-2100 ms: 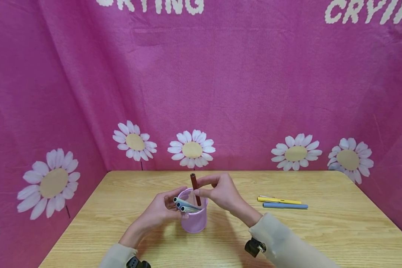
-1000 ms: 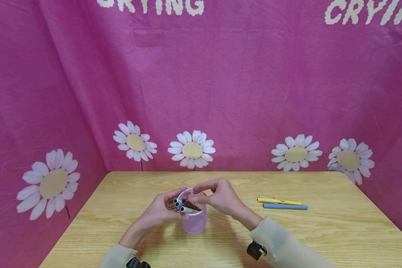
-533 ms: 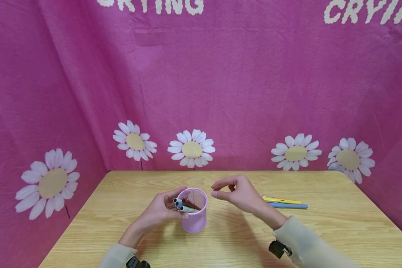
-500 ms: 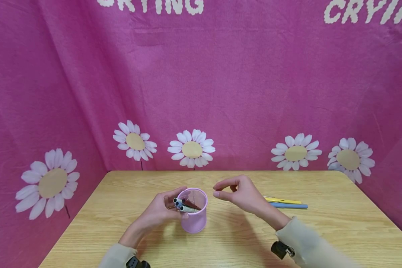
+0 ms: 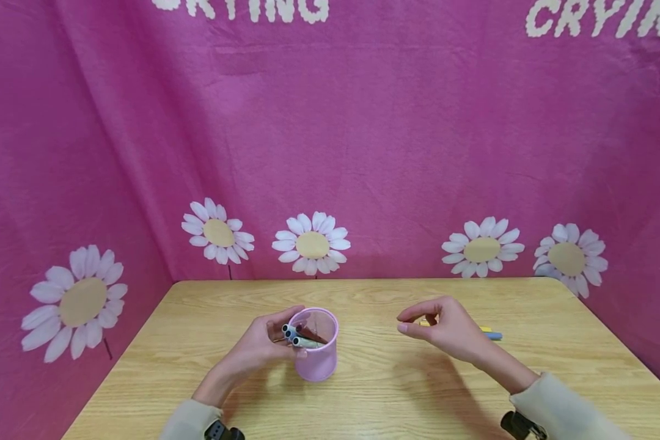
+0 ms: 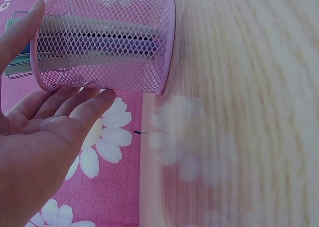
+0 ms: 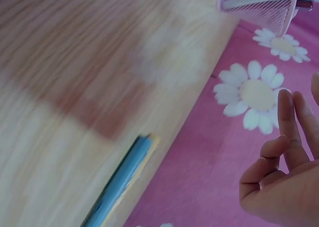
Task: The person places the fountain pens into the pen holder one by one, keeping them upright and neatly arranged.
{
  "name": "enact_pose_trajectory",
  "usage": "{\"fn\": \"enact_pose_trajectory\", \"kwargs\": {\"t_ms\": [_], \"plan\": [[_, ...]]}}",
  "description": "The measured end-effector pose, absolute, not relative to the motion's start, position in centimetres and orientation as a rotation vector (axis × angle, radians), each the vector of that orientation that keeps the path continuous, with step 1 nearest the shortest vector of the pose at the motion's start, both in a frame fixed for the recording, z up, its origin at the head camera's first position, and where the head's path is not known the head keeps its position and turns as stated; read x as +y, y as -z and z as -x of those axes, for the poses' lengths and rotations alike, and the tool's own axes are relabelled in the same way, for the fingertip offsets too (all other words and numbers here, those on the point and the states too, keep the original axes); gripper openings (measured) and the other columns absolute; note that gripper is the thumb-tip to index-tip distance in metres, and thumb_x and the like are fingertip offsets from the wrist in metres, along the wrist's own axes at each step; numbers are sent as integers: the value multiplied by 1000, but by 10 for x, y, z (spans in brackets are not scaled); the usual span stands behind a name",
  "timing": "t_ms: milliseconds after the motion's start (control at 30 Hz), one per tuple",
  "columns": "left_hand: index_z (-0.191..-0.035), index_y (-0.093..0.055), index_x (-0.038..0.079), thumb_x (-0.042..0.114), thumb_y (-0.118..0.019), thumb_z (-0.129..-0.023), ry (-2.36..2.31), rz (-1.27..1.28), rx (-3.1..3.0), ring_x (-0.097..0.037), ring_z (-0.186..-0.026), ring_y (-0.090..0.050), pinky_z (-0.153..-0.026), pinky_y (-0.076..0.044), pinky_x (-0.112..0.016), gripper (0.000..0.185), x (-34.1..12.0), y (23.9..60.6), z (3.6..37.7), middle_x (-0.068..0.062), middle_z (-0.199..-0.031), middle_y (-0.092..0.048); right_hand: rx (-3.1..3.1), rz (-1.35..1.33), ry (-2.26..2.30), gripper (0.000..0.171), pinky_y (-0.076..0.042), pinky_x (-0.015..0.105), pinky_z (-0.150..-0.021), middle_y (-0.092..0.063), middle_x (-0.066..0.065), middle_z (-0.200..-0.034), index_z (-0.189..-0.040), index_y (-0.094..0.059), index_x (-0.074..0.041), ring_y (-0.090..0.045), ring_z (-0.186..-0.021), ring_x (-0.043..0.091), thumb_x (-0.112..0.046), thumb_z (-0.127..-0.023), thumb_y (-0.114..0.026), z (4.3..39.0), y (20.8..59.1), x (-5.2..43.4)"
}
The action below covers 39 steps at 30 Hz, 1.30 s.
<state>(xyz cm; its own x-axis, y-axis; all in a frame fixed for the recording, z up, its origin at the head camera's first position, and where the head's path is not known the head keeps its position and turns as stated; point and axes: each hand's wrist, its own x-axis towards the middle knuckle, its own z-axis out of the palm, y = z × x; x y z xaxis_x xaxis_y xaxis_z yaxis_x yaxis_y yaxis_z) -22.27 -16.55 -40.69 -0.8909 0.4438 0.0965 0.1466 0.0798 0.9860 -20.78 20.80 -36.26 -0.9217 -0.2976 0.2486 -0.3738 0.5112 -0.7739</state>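
A pink mesh pen holder (image 5: 316,366) stands upright on the table, left of centre in the head view. My left hand (image 5: 255,347) steadies it, thumb at the rim and fingers along the far side; the left wrist view shows the mesh wall (image 6: 109,42) between them. Several pale-green and blue pens (image 5: 307,342) lean inside, along with a dark red-brown pen (image 5: 312,333). My right hand (image 5: 453,330) hovers over the table to the right, thumb and forefinger apart, holding nothing. Behind it lie a blue pen (image 7: 122,179) and a yellow pen (image 5: 485,329), both partly hidden in the head view.
The wooden table (image 5: 374,385) ends at a pink cloth backdrop (image 5: 363,153) printed with daisies and white lettering. The cloth also rises along the table's left and right sides.
The dark red-brown pen went down into the pen holder and my right hand let go of it. That hand then moved right, towards the two loose pens. My left hand stayed at the holder.
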Motion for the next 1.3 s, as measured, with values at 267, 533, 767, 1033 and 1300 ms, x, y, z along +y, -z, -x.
{"fn": "enact_pose_trajectory", "kwargs": {"t_ms": [267, 533, 767, 1033, 1300], "plan": [[-157, -41, -7, 1, -87, -83, -1880, -595, 2140, -32, -128, -62, -104, -54, -33, 87, -166, 407, 223, -23, -155, -51, -2679, -524, -1322, 15, -33, 26, -52, -76, -4, -97, -100, -84, -16, -39, -63, 10, -26, -90, -86, 201, 370, 236], [-157, -40, -7, 0, -87, -83, -1883, -605, 2135, -33, -129, -61, -104, -54, -32, 88, -167, 408, 224, -23, -157, -48, -2727, -508, -1230, 16, -32, 27, -51, -75, -4, -98, -101, -84, -16, -37, -61, 12, -26, -89, -87, 199, 373, 256], [-158, -39, -7, -1, -86, -82, -1897, -610, 2119, -32, -130, -61, -104, -53, -32, 89, -166, 409, 224, -24, -159, -46, -2772, -497, -1119, 21, -35, 26, -54, -72, -3, -92, -101, -83, -11, -41, -64, 14, -23, -85, -90, 199, 380, 269], [-157, -41, -7, 0, -86, -82, -1892, -606, 2136, -33, -130, -60, -107, -52, -36, 88, -166, 408, 223, -23, -158, -47, -2828, -498, -1066, 27, -34, 26, -57, -72, -3, -93, -109, -81, -7, -42, -67, 14, -19, -86, -89, 204, 388, 286], [-158, -41, -6, 1, -86, -83, -1885, -623, 2137, -32, -129, -61, -105, -53, -34, 88, -166, 408, 224, -23, -156, -50, -2838, -556, -824, 28, -41, 28, -66, -69, -6, -92, -107, -82, -12, -55, -80, 18, -20, -82, -92, 214, 399, 304]]}}
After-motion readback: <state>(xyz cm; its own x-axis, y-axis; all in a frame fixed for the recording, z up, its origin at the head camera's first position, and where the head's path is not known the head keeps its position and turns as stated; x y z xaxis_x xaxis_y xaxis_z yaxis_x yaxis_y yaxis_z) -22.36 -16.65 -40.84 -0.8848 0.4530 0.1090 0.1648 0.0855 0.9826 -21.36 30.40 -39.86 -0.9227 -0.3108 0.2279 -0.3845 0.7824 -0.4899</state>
